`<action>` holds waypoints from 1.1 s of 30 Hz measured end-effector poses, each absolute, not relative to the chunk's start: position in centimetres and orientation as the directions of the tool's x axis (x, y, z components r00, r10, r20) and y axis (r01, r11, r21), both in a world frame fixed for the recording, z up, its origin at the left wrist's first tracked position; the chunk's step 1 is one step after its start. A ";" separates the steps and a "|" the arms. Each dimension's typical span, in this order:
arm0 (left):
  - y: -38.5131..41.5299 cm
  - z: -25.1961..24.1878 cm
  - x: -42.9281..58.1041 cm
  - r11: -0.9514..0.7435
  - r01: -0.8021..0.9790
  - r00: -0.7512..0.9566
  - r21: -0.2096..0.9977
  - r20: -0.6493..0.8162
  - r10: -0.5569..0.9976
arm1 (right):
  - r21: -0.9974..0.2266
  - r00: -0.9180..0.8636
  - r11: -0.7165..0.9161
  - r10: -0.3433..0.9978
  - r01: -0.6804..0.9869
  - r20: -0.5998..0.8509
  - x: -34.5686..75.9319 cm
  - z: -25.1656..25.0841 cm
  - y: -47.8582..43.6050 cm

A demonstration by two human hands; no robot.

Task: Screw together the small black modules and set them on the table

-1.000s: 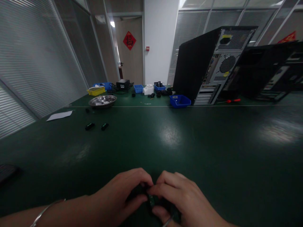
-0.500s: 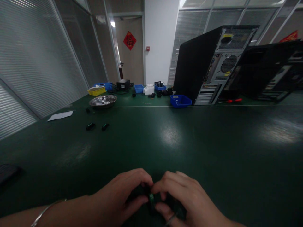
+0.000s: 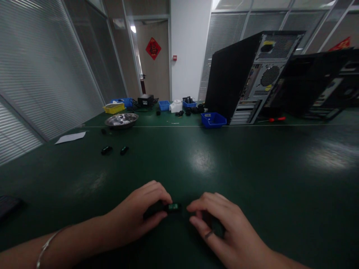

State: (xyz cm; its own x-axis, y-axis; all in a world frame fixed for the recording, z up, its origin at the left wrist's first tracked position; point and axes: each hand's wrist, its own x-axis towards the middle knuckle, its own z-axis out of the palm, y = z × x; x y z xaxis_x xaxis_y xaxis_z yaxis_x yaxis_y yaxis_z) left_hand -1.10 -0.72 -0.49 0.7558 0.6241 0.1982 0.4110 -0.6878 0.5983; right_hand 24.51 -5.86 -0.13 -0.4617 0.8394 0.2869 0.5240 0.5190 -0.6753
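My left hand (image 3: 147, 207) pinches one end of a small black part with a green circuit board on top (image 3: 174, 207), between thumb and fingertips. The part lies lengthwise across, low over or on the green table; which of these I cannot tell. Just right of it, my right hand (image 3: 224, 224) is apart from the part, thumb and index finger bent with a gap between them and nothing visible in it. Two similar small black parts, one on the left (image 3: 106, 150) and another beside it (image 3: 124, 150), lie farther away on the table.
A metal dish (image 3: 121, 120) with small pieces stands at the back left, near a white paper (image 3: 70, 137). A blue bin (image 3: 213, 120) sits before a black computer case (image 3: 232, 74). A dark keyboard-like object (image 3: 9, 205) lies at the left edge. The green table (image 3: 252, 168) stretches between.
Both hands have moved forward and drawn apart. My right hand has let go of the small black part, which has turned sideways in my left fingertips.
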 end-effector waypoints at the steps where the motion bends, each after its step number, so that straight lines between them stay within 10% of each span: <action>1: 0.0 -0.6 -1.5 -0.692 0.449 0.739 0.565 0.201 0.643 | -0.674 -0.462 0.524 0.837 0.521 0.294 24.5 -0.1 -5.9; 12: 8.3 -0.8 -8.7 -0.483 0.823 0.390 0.299 0.322 0.863 | -0.657 -0.484 0.555 0.816 0.509 0.314 24.4 -0.2 -6.0; 25: 9.2 -1.4 -9.8 -0.486 0.847 0.401 0.215 0.340 0.850 | -0.639 -0.507 0.559 0.812 0.528 0.291 24.3 -0.1 -6.1; 33: 11.3 -1.3 -14.0 -0.204 0.958 0.084 0.203 0.482 0.872 | -0.633 -0.517 0.560 0.809 0.535 0.278 24.3 0.2 -6.3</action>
